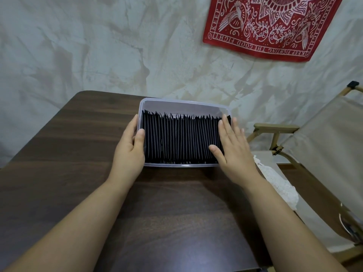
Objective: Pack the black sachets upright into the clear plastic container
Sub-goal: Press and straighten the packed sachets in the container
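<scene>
A clear plastic container [182,104] stands on the dark wooden table [64,138], near its far edge. Several black sachets [180,138] stand upright in a tight row that fills it from left to right. My left hand [129,148] grips the container's left end, thumb hooked over the rim against the first sachet. My right hand [232,148] lies flat with fingers spread on the tops of the sachets at the right end, hiding the container's right wall. A bent sachet corner sticks up beside my right fingertips.
A folding chair [318,134] with beige fabric and wooden arms stands right of the table. White lace cloth [279,183] hangs at the table's right edge. A red bandana [271,26] hangs on the pale draped backdrop.
</scene>
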`<action>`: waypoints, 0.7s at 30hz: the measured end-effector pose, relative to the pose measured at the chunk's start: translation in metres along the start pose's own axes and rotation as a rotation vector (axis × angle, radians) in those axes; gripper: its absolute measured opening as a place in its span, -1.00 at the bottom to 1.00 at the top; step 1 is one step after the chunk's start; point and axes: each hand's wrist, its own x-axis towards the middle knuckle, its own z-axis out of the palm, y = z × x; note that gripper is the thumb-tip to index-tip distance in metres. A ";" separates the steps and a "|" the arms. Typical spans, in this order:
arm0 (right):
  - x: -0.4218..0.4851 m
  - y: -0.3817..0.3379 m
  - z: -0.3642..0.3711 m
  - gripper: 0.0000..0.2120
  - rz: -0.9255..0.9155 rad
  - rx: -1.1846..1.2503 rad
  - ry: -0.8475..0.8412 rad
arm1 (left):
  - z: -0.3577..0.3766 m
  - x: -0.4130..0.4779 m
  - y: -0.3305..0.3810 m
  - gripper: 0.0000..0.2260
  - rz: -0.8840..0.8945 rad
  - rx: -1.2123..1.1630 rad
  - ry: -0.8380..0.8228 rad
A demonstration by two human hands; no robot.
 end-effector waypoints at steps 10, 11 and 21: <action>-0.008 -0.004 -0.001 -0.36 -0.023 0.238 0.044 | -0.001 -0.002 0.002 -0.61 -0.012 -0.012 -0.003; -0.012 -0.006 -0.002 -0.39 0.010 0.395 0.093 | -0.002 -0.002 0.002 -0.61 -0.016 -0.020 -0.005; -0.025 0.012 -0.011 -0.04 0.328 0.868 -0.201 | -0.002 0.001 0.002 -0.66 -0.067 -0.063 -0.032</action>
